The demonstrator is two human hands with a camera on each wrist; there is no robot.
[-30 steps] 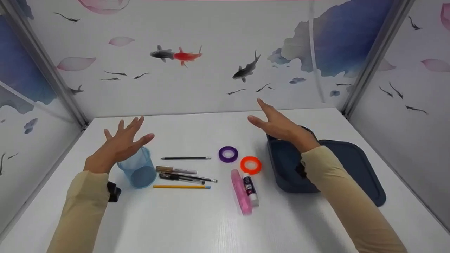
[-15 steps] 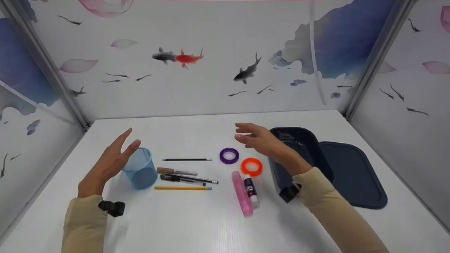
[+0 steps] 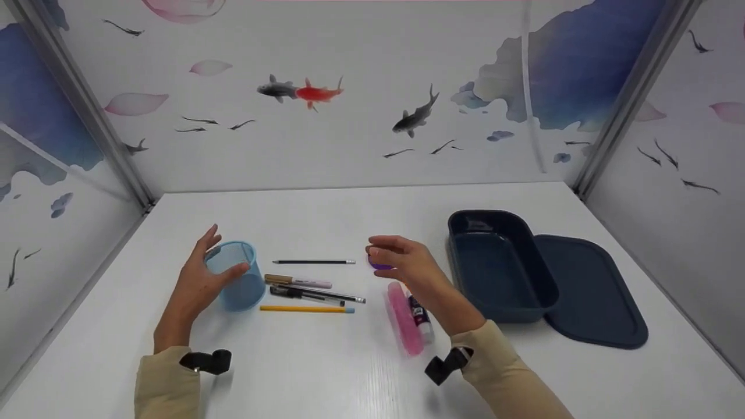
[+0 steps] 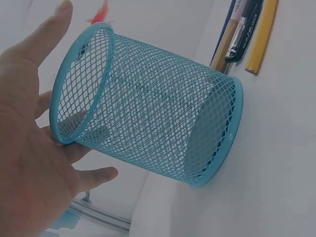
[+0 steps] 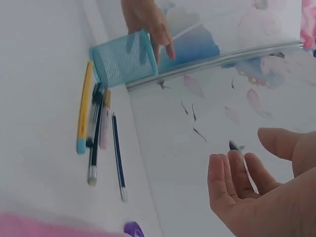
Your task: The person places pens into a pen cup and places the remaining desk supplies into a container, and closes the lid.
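Observation:
A light blue mesh pen cup (image 4: 153, 103) stands upright on the left of the table. My left hand (image 3: 201, 282) is around its upper part, thumb and fingers spread on either side of the rim; contact is hard to tell. Over the purple tape roll (image 3: 381, 266) hovers my right hand (image 3: 416, 267), fingers bent loosely and holding nothing. That hand covers most of the orange tape roll. Between the hands lie a black pencil (image 3: 314, 262), a gold-capped marker (image 3: 297, 282), black pens (image 3: 314, 295) and a yellow pencil (image 3: 307, 309).
A pink tube-like object (image 3: 404, 320) and a glue stick (image 3: 421, 320) lie side by side below the right hand. To the right stands a dark blue open box (image 3: 503, 267), its flat lid (image 3: 599, 297) beside it. Printed wall panels (image 3: 349, 145) enclose the table.
Both hands have come down and nearer to me. The left hand has closed in around the pen cup; the right has moved left, off the box, to over the tape rolls.

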